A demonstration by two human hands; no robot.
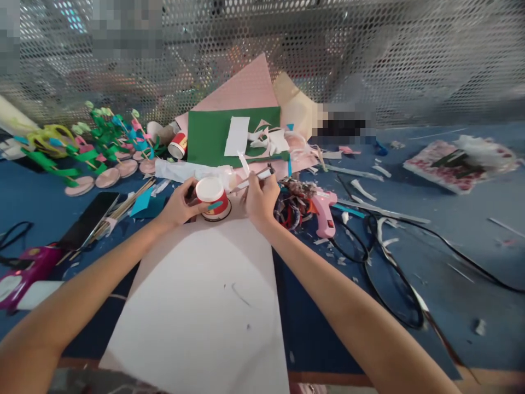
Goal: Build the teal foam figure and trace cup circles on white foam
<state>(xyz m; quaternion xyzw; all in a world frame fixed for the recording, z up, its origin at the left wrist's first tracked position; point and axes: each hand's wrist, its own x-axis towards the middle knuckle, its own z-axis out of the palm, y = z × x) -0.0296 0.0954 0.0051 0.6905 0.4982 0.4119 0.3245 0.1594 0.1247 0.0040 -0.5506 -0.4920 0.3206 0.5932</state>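
A large white sheet [213,295] lies in front of me. On its far part a red paper cup [222,208] stands upside down, its white base facing up. My left hand [181,203] is closed around the cup's left side, thumb across its front. Just right of the cup, my right hand [262,197] grips a marker [266,173] with a white body and dark end. Its tip points left toward the sheet beside the cup; whether it touches the paper I cannot tell. A thin dark line runs around the cup's rim on the sheet.
A pink glue gun [325,213] with a black cord [404,219] lies at right. Green card [209,137] with paper scraps lies behind. Paper flowers on round bases [109,177], sticks [123,213] and a phone [91,219] are at left. A perforated metal panel [389,60] closes the back.
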